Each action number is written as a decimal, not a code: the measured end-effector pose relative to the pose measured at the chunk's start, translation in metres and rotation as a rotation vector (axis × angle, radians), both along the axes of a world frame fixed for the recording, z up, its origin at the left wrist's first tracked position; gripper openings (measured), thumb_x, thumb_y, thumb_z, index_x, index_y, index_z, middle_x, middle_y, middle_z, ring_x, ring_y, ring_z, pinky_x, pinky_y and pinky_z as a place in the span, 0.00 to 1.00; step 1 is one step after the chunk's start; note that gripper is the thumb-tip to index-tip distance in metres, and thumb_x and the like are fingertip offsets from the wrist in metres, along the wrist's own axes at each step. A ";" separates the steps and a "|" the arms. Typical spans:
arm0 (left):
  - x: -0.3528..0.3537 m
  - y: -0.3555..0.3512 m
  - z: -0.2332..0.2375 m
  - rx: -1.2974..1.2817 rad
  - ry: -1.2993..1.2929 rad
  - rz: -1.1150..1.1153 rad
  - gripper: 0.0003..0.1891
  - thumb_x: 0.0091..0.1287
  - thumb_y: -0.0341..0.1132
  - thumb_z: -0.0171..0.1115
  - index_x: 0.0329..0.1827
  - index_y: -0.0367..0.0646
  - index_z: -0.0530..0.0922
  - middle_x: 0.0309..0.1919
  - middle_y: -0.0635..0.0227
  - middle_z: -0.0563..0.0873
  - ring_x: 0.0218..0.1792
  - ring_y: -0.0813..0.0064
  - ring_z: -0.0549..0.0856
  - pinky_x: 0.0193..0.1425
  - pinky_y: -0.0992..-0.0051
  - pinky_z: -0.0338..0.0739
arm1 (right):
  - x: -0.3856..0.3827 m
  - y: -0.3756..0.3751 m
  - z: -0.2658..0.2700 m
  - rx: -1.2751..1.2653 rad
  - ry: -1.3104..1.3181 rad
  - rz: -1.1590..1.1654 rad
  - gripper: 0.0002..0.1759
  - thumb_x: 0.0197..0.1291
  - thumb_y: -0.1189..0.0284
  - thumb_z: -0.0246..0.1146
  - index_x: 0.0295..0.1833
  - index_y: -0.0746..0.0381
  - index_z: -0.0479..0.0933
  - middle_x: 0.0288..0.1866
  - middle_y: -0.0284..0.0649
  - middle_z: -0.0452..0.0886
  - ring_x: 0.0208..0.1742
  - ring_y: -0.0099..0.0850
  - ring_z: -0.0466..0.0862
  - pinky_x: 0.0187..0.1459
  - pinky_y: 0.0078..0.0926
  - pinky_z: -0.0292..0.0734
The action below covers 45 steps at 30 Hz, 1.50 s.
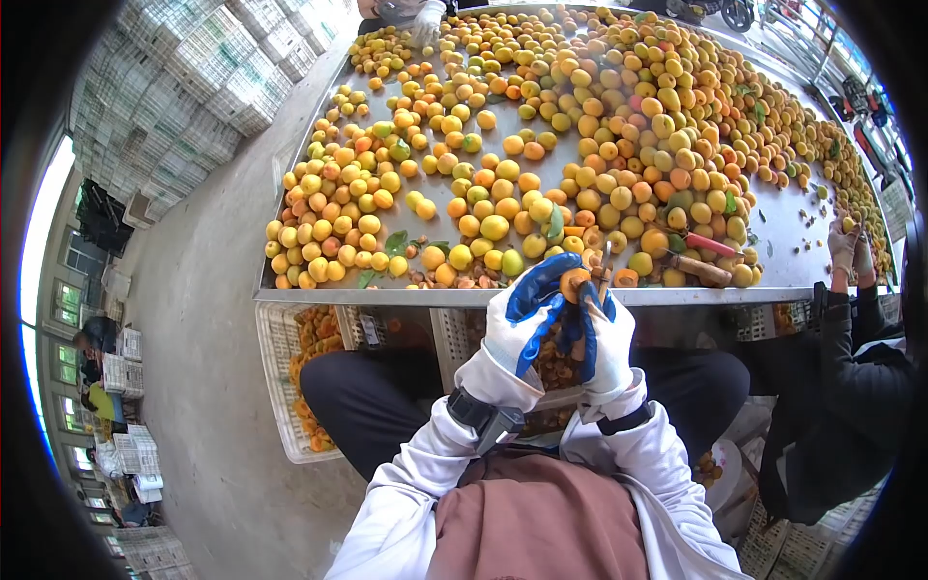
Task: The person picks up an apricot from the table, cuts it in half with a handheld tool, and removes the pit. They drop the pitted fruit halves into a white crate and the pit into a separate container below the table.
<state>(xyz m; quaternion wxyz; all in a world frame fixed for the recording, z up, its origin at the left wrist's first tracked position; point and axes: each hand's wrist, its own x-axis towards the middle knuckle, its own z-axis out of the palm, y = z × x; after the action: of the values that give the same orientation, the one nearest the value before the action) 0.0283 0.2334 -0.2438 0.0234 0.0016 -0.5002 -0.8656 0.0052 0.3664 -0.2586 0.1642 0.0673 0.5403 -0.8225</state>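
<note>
My left hand, in a white glove with a blue coated palm, is closed on an orange apricot just in front of the table edge. Close against it, my right hand, gloved alike, grips a small tool with a brownish handle, probably a knife; its working end is hard to make out. Beyond both hands, whole apricots lie spread and heaped on the metal table. A red-handled tool and a wooden-handled one rest among the fruit to the right.
A white crate with halved apricots stands under the table at left, beside my knee. At right a co-worker's hands hold fruit; another person's gloved hand is at the far edge. Stacked crates line the left wall.
</note>
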 end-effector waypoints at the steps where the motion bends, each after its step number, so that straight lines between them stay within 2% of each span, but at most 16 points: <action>1: 0.000 0.003 0.001 -0.004 0.032 0.001 0.23 0.77 0.30 0.57 0.74 0.34 0.71 0.66 0.59 0.82 0.63 0.70 0.82 0.69 0.71 0.76 | 0.000 0.000 0.001 0.000 -0.001 0.000 0.15 0.77 0.60 0.61 0.49 0.63 0.79 0.28 0.28 0.78 0.21 0.17 0.73 0.23 0.16 0.68; 3: 0.001 0.005 0.003 0.012 0.072 -0.054 0.25 0.79 0.32 0.53 0.77 0.33 0.67 0.72 0.57 0.76 0.72 0.66 0.75 0.78 0.68 0.67 | 0.000 0.000 0.004 -0.156 -0.108 -0.041 0.11 0.75 0.68 0.63 0.54 0.64 0.81 0.33 0.26 0.79 0.29 0.14 0.75 0.30 0.13 0.69; 6: -0.002 0.021 -0.011 -0.033 0.162 0.021 0.26 0.80 0.31 0.52 0.78 0.34 0.65 0.73 0.57 0.75 0.73 0.65 0.74 0.78 0.67 0.66 | 0.001 -0.009 0.007 -0.266 -0.111 -0.098 0.14 0.76 0.61 0.62 0.50 0.62 0.79 0.28 0.28 0.78 0.24 0.17 0.75 0.25 0.15 0.69; 14: -0.007 0.011 -0.021 0.306 -0.009 0.128 0.22 0.81 0.33 0.54 0.76 0.40 0.69 0.59 0.61 0.84 0.62 0.70 0.82 0.68 0.70 0.78 | 0.009 -0.004 -0.010 -0.146 -0.021 0.030 0.12 0.76 0.66 0.62 0.53 0.63 0.80 0.30 0.28 0.79 0.26 0.16 0.77 0.27 0.15 0.71; 16: -0.007 0.008 -0.018 0.373 0.012 0.125 0.22 0.82 0.34 0.52 0.76 0.40 0.69 0.58 0.62 0.84 0.61 0.71 0.82 0.67 0.70 0.78 | 0.013 0.002 -0.010 -0.080 -0.042 0.152 0.15 0.73 0.72 0.64 0.60 0.67 0.79 0.46 0.32 0.85 0.41 0.15 0.80 0.42 0.15 0.76; 18: -0.004 0.011 -0.014 0.586 -0.028 0.165 0.22 0.80 0.37 0.56 0.74 0.42 0.71 0.63 0.58 0.84 0.59 0.67 0.85 0.64 0.66 0.83 | 0.016 -0.002 -0.017 -0.029 0.011 0.154 0.17 0.72 0.73 0.64 0.62 0.68 0.78 0.48 0.34 0.85 0.44 0.16 0.81 0.46 0.16 0.77; 23: 0.001 0.008 -0.004 0.489 -0.095 0.157 0.23 0.79 0.38 0.59 0.74 0.42 0.72 0.62 0.59 0.84 0.59 0.68 0.85 0.63 0.68 0.83 | 0.031 -0.012 -0.021 0.036 0.189 0.105 0.24 0.69 0.77 0.67 0.68 0.71 0.75 0.57 0.38 0.85 0.54 0.22 0.81 0.60 0.22 0.76; 29: 0.008 -0.012 -0.001 0.259 -0.156 0.209 0.21 0.80 0.36 0.54 0.72 0.38 0.70 0.61 0.54 0.83 0.52 0.64 0.88 0.60 0.64 0.85 | 0.033 -0.006 -0.019 0.162 0.268 0.141 0.23 0.70 0.77 0.65 0.68 0.69 0.76 0.57 0.41 0.85 0.55 0.21 0.80 0.59 0.22 0.77; 30: 0.004 -0.017 0.002 0.267 -0.059 0.255 0.19 0.79 0.33 0.57 0.70 0.38 0.72 0.58 0.56 0.85 0.46 0.65 0.90 0.55 0.66 0.87 | 0.032 -0.004 -0.018 0.161 0.269 0.144 0.23 0.70 0.77 0.65 0.68 0.69 0.76 0.57 0.41 0.85 0.55 0.21 0.80 0.59 0.22 0.77; 33: 0.003 -0.042 -0.001 0.158 -0.034 0.249 0.18 0.78 0.34 0.58 0.67 0.39 0.74 0.54 0.62 0.86 0.44 0.69 0.89 0.52 0.65 0.87 | 0.030 0.006 0.004 0.244 0.232 0.207 0.19 0.70 0.75 0.65 0.64 0.67 0.77 0.40 0.32 0.84 0.36 0.18 0.79 0.39 0.20 0.78; 34: 0.003 -0.046 -0.008 0.152 -0.036 0.258 0.18 0.78 0.34 0.58 0.67 0.39 0.74 0.54 0.62 0.86 0.44 0.69 0.89 0.52 0.65 0.87 | 0.030 0.005 0.007 0.238 0.231 0.215 0.19 0.70 0.75 0.65 0.64 0.67 0.77 0.40 0.32 0.84 0.36 0.18 0.79 0.39 0.20 0.78; 36: 0.002 -0.044 -0.014 0.269 -0.033 0.207 0.16 0.79 0.37 0.58 0.62 0.38 0.79 0.40 0.64 0.86 0.37 0.71 0.88 0.44 0.70 0.86 | 0.031 0.003 0.009 0.383 0.308 0.292 0.17 0.70 0.73 0.66 0.61 0.66 0.78 0.33 0.30 0.79 0.30 0.16 0.74 0.32 0.19 0.74; 38: 0.007 -0.036 -0.012 0.326 -0.116 0.226 0.18 0.80 0.43 0.56 0.62 0.39 0.80 0.41 0.65 0.87 0.35 0.73 0.86 0.42 0.72 0.84 | 0.032 0.000 -0.003 0.435 0.325 0.341 0.16 0.69 0.72 0.67 0.59 0.65 0.79 0.34 0.37 0.83 0.31 0.23 0.81 0.35 0.25 0.78; 40: 0.005 -0.031 -0.010 0.292 -0.182 0.209 0.21 0.81 0.48 0.53 0.62 0.39 0.80 0.39 0.66 0.85 0.36 0.74 0.85 0.44 0.72 0.84 | 0.036 -0.007 -0.005 0.550 0.618 0.297 0.17 0.68 0.71 0.68 0.59 0.65 0.78 0.38 0.47 0.87 0.35 0.37 0.88 0.40 0.33 0.81; 41: 0.005 -0.027 -0.008 0.237 -0.210 0.241 0.22 0.82 0.50 0.51 0.61 0.39 0.80 0.37 0.67 0.84 0.37 0.73 0.86 0.43 0.73 0.84 | 0.037 -0.006 -0.001 0.583 0.509 0.352 0.17 0.67 0.70 0.68 0.57 0.65 0.78 0.43 0.54 0.87 0.43 0.50 0.89 0.45 0.39 0.81; 45: 0.004 -0.025 -0.020 0.274 -0.242 0.207 0.23 0.81 0.53 0.52 0.61 0.41 0.80 0.34 0.67 0.83 0.38 0.69 0.86 0.46 0.69 0.83 | 0.034 -0.007 -0.003 0.643 0.476 0.360 0.16 0.67 0.70 0.68 0.56 0.64 0.79 0.42 0.54 0.87 0.44 0.53 0.88 0.45 0.40 0.81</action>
<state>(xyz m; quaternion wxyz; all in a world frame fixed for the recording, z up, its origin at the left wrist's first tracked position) 0.0327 0.2089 -0.2638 0.0513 0.1603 -0.3740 -0.9120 0.0396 0.3594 -0.2617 0.1466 -0.1718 0.7948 -0.5633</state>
